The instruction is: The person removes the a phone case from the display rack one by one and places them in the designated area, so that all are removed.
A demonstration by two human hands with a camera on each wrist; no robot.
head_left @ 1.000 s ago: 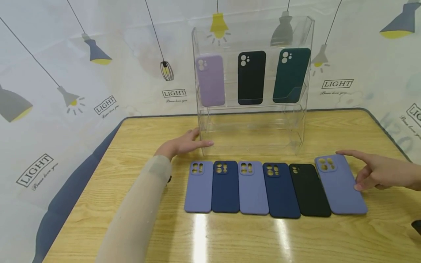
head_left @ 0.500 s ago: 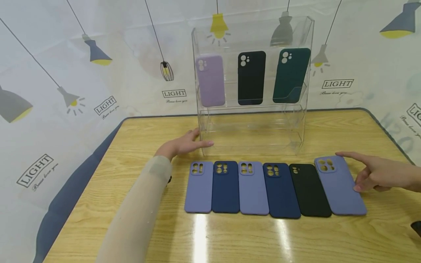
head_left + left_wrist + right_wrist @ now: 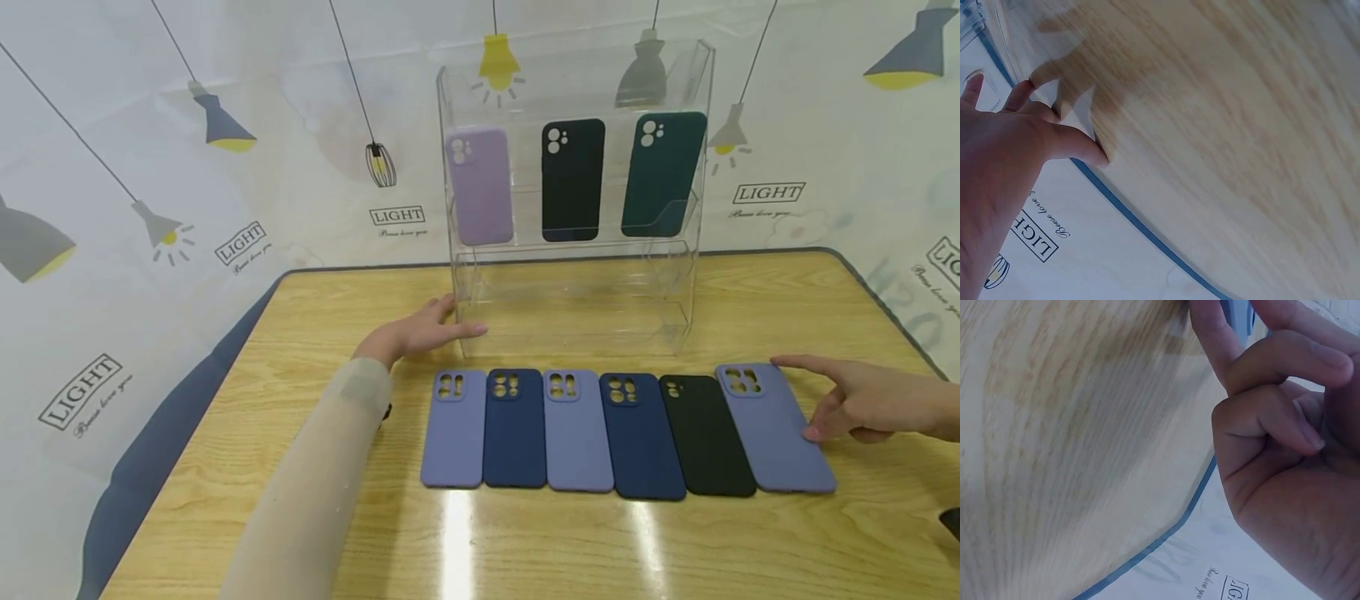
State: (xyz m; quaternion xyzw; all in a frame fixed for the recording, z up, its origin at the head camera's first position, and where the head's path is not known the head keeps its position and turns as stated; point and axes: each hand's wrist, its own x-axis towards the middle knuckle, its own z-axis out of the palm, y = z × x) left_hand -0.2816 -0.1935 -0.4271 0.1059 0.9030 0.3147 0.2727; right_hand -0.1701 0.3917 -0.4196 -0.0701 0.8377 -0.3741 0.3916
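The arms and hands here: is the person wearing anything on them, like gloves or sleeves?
No gloves: both hands are bare. The left hand comes out of a thin, pale beige, slightly see-through sleeve that covers the forearm down to the wrist, with a small dark object at its cuff. The right hand shows no sleeve, ring or watch in the part that is in view.
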